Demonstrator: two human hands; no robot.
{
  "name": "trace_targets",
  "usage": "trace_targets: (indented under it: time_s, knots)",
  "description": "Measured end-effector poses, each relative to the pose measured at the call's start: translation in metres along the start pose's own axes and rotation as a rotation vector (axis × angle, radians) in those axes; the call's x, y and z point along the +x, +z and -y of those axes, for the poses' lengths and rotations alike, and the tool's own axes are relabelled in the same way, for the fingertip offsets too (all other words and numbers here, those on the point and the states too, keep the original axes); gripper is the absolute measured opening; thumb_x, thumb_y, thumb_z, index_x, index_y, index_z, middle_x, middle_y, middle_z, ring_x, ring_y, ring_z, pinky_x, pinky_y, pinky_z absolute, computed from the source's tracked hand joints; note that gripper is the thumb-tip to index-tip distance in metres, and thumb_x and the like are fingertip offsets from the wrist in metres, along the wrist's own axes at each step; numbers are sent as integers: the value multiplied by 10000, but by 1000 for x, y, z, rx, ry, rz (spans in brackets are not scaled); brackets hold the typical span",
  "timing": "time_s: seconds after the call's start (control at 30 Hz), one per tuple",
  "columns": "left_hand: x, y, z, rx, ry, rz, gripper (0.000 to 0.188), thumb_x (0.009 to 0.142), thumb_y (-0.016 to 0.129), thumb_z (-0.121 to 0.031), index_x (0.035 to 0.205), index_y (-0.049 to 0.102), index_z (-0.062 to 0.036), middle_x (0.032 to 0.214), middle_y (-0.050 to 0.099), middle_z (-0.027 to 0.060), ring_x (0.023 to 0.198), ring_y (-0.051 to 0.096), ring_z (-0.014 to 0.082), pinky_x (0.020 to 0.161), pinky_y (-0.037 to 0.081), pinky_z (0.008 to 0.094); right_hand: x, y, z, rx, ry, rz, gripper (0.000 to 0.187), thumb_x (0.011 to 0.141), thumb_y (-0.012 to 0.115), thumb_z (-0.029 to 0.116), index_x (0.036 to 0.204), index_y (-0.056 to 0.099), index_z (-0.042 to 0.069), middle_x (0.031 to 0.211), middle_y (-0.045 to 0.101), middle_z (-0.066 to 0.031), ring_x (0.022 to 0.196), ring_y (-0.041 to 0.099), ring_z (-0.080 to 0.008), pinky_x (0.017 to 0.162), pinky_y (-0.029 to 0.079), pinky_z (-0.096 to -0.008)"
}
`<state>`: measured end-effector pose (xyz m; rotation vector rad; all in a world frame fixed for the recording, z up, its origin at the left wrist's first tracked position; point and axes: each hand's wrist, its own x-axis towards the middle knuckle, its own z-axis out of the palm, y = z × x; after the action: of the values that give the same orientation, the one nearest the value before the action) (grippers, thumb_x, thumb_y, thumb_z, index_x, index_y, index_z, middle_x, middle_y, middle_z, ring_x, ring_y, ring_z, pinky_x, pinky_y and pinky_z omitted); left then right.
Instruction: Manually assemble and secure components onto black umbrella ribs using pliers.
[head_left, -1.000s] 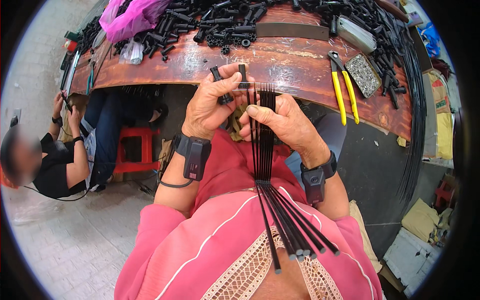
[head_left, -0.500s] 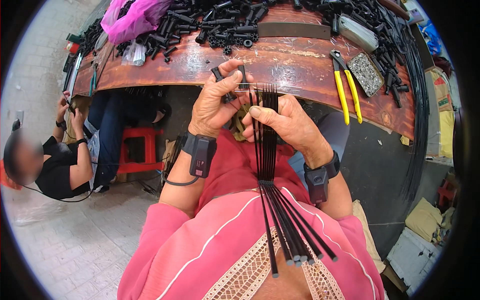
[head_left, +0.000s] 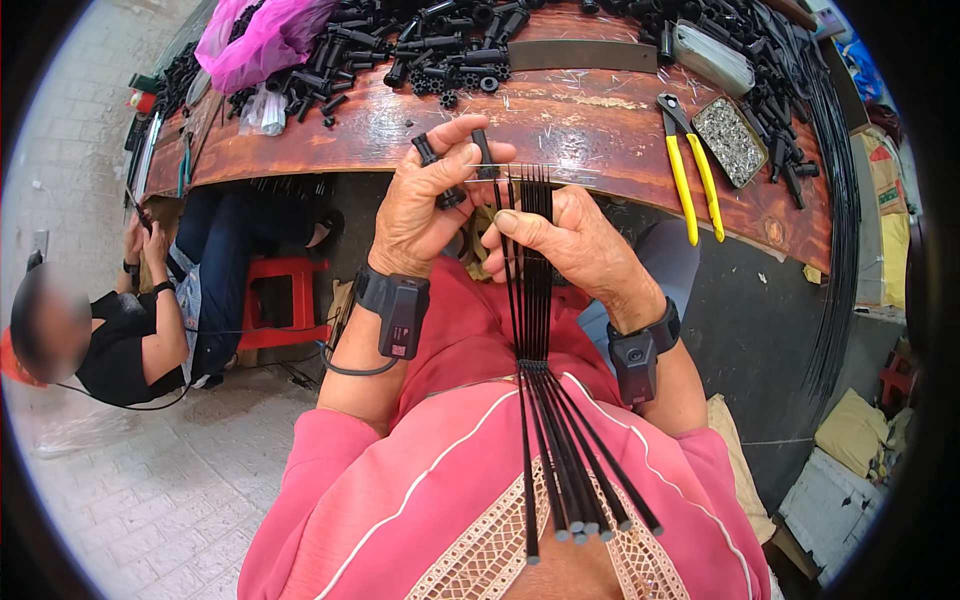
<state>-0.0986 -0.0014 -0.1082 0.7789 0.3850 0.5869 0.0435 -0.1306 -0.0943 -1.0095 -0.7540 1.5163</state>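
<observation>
My left hand is closed around a spool-shaped black plastic piece, which lies across the palm. Past its fingers a second, slim black tube sticks up. My right hand pinches a bundle of thin black rods, thumb on top. The rods' thin tips stand side by side beyond the thumb; their thicker ends fan out over my chest, past a dark gathered section. Fine pale wires run crosswise by the tips toward my left fingers. How the wires meet the rods is too small to tell.
On the wooden table lie heaps of black plastic parts, yellow-handled pliers, a tray of small metal bits and a pink bag. More rods hang off the right edge. Another person sits at left near a red stool.
My left hand has shifted slightly left with the black pieces. The rods' thick ends have swung a little left. Both hands keep their hold.
</observation>
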Motion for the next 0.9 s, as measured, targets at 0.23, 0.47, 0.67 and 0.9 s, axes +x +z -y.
trace_targets:
  time_s: [0.23,0.47,0.67,0.9]
  knots:
    - [-1,-1,3,61,21,-2,388,902,652,-83,1273,553,-31,991,655,103,855,652,188,736,568,315,2,-6,-5,-41,34,39,341,957,593,210,1211,581,-16,870,689,-76,757,700,-164,695,585,-283]
    - [2,-2,2,14,9,49,412,879,661,-47,1271,545,2,995,657,100,903,660,195,771,580,343,2,-1,-6,-14,-16,-24,289,917,618,219,885,666,-64,714,680,-116,620,660,-146,582,550,-262]
    - [-1,-1,9,-40,24,-29,406,871,643,-8,1264,544,14,1024,664,122,941,667,217,797,577,354,0,2,-7,-53,-50,-93,269,923,613,202,869,659,-57,719,669,-102,627,659,-145,580,552,-265]
    - [-17,8,2,10,-18,24,428,872,596,11,1294,527,31,1115,661,145,944,666,220,781,524,281,3,-7,-8,-5,-46,-31,237,956,604,218,1038,644,0,866,681,-54,754,686,-144,680,571,-272]
